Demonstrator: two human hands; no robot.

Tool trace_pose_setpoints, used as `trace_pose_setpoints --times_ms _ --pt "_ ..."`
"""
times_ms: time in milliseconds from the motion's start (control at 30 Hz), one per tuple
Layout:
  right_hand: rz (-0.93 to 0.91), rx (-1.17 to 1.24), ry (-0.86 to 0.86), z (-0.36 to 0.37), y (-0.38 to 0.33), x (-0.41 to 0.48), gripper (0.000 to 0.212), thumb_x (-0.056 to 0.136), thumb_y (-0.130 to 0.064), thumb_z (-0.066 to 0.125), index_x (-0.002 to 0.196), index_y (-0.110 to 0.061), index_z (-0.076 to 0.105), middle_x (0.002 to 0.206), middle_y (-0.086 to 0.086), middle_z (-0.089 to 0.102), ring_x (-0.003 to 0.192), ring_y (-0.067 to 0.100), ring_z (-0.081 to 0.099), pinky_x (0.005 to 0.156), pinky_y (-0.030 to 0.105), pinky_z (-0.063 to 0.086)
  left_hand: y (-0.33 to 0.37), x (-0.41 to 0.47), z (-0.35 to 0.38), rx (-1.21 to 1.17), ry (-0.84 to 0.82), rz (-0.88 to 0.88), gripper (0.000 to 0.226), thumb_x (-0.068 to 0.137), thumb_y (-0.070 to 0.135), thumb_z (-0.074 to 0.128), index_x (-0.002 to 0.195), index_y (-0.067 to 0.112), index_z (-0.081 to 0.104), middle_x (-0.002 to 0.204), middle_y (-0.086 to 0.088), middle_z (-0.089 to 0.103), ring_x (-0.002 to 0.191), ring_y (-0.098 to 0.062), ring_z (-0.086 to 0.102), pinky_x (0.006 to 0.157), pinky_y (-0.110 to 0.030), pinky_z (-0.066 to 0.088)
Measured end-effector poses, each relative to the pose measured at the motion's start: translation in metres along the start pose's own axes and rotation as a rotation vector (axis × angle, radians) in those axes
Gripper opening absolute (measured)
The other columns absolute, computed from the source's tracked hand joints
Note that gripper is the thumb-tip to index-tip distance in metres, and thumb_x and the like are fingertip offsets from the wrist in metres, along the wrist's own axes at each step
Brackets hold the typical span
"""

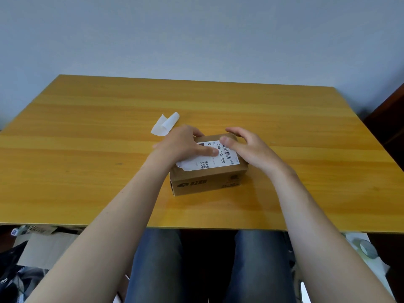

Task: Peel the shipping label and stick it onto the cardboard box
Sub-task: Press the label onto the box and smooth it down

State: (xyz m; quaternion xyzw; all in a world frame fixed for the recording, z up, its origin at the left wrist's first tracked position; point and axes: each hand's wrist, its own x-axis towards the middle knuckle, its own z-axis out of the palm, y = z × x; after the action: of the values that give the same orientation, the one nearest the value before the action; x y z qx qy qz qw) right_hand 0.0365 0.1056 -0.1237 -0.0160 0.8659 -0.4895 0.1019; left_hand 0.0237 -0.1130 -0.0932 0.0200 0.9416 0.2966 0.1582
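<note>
Fingers, left hand [185,143]: laid flat and close together on the label, fingertips pressed down near its printed number; nothing is pinched.
Fingers, right hand [244,147]: loosely spread and curved; the thumb tip is set on the far part of the label by the barcode, the other fingers are arched over the far right edge of the box. Whether those fingers touch the cardboard cannot be told.
Label [215,159]: white, printed with a barcode, a small square code and "070-070-A80"; it is laid on the top face of the box, its near left corner seen slightly uneven at the box edge.
Box [207,182]: small, brown cardboard, closed, stood flat near the middle of the table, dark print seen on its near side.
Backing paper [164,125]: white, curled at one end, left on the table just beyond the left hand, apart from the box.
Table [87,160]: yellow wood grain, set against a pale wall.
Legs: blue jeans are seen below the near table edge.
</note>
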Motion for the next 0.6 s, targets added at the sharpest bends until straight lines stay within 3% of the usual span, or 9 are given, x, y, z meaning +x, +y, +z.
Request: trace_pose_setpoints --times_ms 100,233,367,467,600 --pt "-0.017 -0.051 -0.055 -0.003 0.002 -0.002 0.084 0.083 -0.062 0.078 0.156 -0.036 0.046 0.147 -0.014 0.051 0.131 0.006 0.049 0.091 0.024 0.045 0.002 -0.003 -0.001 0.026 -0.036 0.0 0.057 0.069 0.064 0.085 0.114 0.033 0.07 0.1 0.009 0.071 0.093 -0.013 0.068 0.078 -0.035 0.057" --pt "-0.037 -0.008 -0.067 -0.004 0.004 0.0 0.088 0.078 -0.055 0.085 0.155 -0.032 0.048 0.143 -0.009 0.058 0.125 0.007 0.056 0.081 0.014 0.047 0.005 0.0 0.001 0.03 -0.025 -0.032 0.07 0.065 0.066 0.085 0.125 0.034 0.068 0.109 0.009 0.068 0.106 -0.018 0.065 0.096 -0.045 0.055" --pt "-0.045 0.031 -0.044 -0.002 0.008 0.001 0.079 0.078 -0.056 0.087 0.147 -0.034 0.056 0.137 -0.009 0.06 0.125 0.009 0.06 0.084 0.023 0.052 0.006 0.006 0.003 0.021 -0.046 -0.084 0.069 0.042 0.079 0.076 0.101 0.045 0.064 0.098 0.015 0.068 0.103 -0.019 0.066 0.101 -0.052 0.05" --pt "-0.049 0.021 -0.018 -0.002 0.007 0.002 0.071 0.079 -0.058 0.084 0.141 -0.035 0.06 0.133 -0.013 0.062 0.123 0.003 0.057 0.083 0.021 0.049 0.005 0.011 0.005 -0.011 -0.017 -0.103 0.07 0.03 0.085 0.068 0.083 0.041 0.064 0.089 0.014 0.072 0.095 -0.017 0.068 0.105 -0.06 0.046" --pt "-0.03 0.034 0.027 -0.001 0.007 0.006 0.051 0.086 -0.053 0.081 0.131 -0.035 0.066 0.128 -0.012 0.069 0.116 0.006 0.065 0.078 0.026 0.051 0.012 0.011 0.007 0.035 0.075 -0.135 0.054 0.06 0.08 0.077 0.088 0.034 0.068 0.08 0.012 0.072 0.093 -0.016 0.064 0.111 -0.069 0.028"
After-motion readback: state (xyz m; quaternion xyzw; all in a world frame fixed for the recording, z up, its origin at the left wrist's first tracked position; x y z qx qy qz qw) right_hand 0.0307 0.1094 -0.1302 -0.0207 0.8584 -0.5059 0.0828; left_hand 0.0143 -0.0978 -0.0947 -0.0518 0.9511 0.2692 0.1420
